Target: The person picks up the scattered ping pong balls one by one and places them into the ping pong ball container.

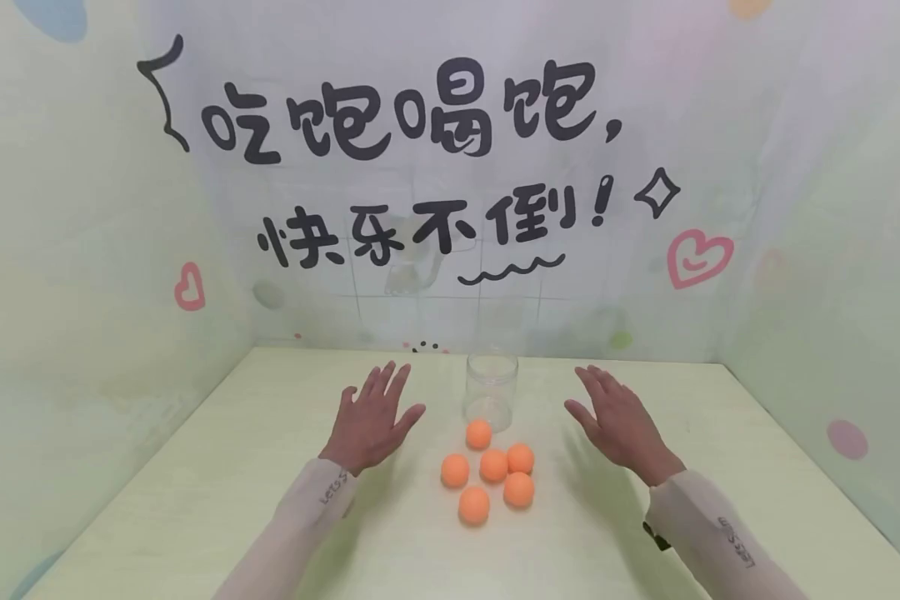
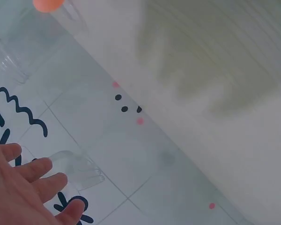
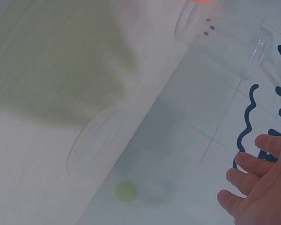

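Observation:
Several plain orange balls, like table tennis balls, lie loosely grouped on the table, some touching. Just behind them stands a clear cylindrical container, upright, with no ball visible inside. To the left of the group my left hand hovers over the table, fingers spread and holding nothing. My right hand is raised likewise on the other side, thumb toward the container. Each wrist view catches its own hand's fingers, the left hand and the right hand, both touching no object.
A pale table ends at a back curtain with large black writing and pink hearts. Pale printed sheets also hang along both sides. A dark band shows under the right sleeve.

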Tool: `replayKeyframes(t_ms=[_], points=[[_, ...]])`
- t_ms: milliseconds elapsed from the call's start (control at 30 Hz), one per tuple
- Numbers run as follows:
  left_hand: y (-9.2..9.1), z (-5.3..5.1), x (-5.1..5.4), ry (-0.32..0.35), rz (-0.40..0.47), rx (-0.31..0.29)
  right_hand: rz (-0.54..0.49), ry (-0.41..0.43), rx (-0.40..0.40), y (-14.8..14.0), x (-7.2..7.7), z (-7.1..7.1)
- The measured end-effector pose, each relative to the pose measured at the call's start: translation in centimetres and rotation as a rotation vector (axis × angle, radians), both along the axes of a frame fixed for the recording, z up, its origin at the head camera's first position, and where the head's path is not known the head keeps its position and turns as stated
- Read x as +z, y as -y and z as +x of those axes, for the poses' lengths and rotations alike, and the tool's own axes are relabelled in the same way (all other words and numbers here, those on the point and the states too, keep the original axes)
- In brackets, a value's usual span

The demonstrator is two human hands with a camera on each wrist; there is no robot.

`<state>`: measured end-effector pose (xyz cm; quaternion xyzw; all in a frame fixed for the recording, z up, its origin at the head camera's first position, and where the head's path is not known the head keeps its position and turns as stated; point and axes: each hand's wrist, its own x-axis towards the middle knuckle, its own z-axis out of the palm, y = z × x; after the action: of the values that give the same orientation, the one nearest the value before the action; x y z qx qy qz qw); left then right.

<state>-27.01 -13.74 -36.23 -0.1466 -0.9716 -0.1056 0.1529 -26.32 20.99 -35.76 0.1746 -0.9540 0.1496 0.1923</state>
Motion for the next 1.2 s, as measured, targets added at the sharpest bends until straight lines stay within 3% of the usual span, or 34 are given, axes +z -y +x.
replayKeyframes(t_ms=[233,400,700,933,1033,1200], points=[[-1.6,1.1,0.2,-0.002,0.017,-0.025,-0.01,-0.011,0.045,1.3,-0.1,1.0],[-2.8,2.0,0.3,-0.043,-0.009,-0.057,-0.003,-0.034,0.061,1.7,0.3,1.5],[-5.0,3.8,-0.2,-0.062,-0.016,-0.162,-0.006,-0.063,0.085,2.4,1.0,1.8],[-6.1,4.9,-0.9,-0.161,-0.048,-0.266,-0.009,-0.057,0.095,2.9,1.2,1.9],[-6.6,5.3,-1.2,-0.155,-0.075,-0.3,-0.001,-0.057,0.094,3.0,1.3,1.9],[-7.2,5.8,-1.6,-0.079,-0.125,-0.362,0.006,-0.053,0.096,3.0,1.3,1.8]])
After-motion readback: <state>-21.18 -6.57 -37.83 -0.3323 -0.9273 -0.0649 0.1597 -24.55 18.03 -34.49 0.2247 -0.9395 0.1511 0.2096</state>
